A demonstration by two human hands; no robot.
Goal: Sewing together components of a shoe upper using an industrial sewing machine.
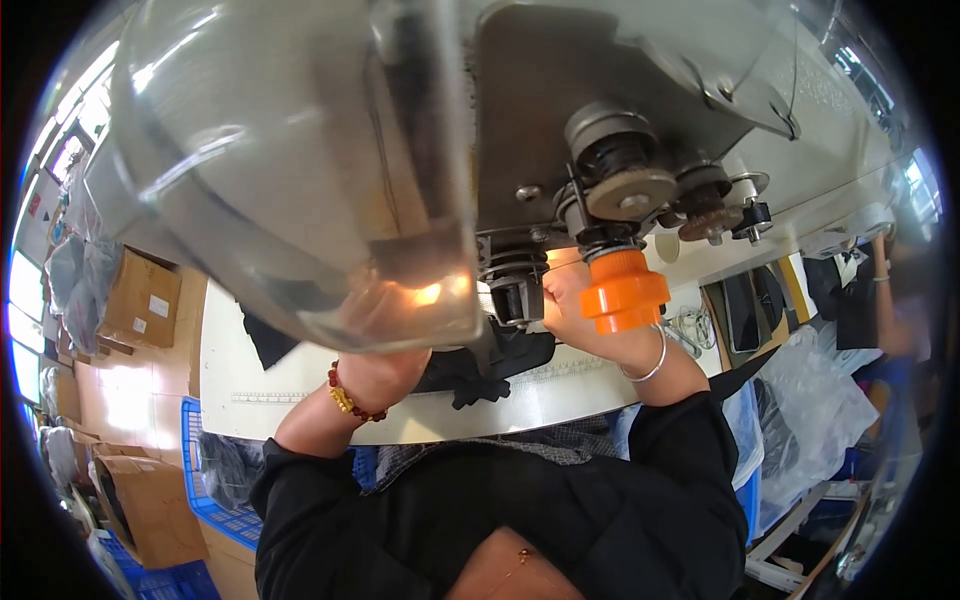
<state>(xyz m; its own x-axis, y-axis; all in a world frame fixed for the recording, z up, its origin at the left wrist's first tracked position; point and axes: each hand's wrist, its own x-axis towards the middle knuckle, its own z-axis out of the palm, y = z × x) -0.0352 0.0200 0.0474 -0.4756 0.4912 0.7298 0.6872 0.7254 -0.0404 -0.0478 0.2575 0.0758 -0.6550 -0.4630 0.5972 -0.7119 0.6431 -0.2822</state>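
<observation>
A sewing machine head (560, 60) with a clear plastic guard (290, 170) fills the upper view. Below it, a piece of black fabric (490, 368) lies bunched on the pale table between my two hands. My left hand (385, 372) is at the fabric's left side, its fingers blurred behind the guard, where a lamp's glow shows. On the other side, my right hand (590, 325) reaches in close to the fabric and the machine's needle area. The orange knob (625, 290) and metal parts cover most of its fingers, so its grip does not show.
The white tabletop (240, 370) carries a ruler strip (265, 397) along its near edge. A blue crate (215, 510) and cardboard boxes (143, 300) stand at the left. Clear plastic bags (820, 390) lie at the right, near another person's arm (882, 285).
</observation>
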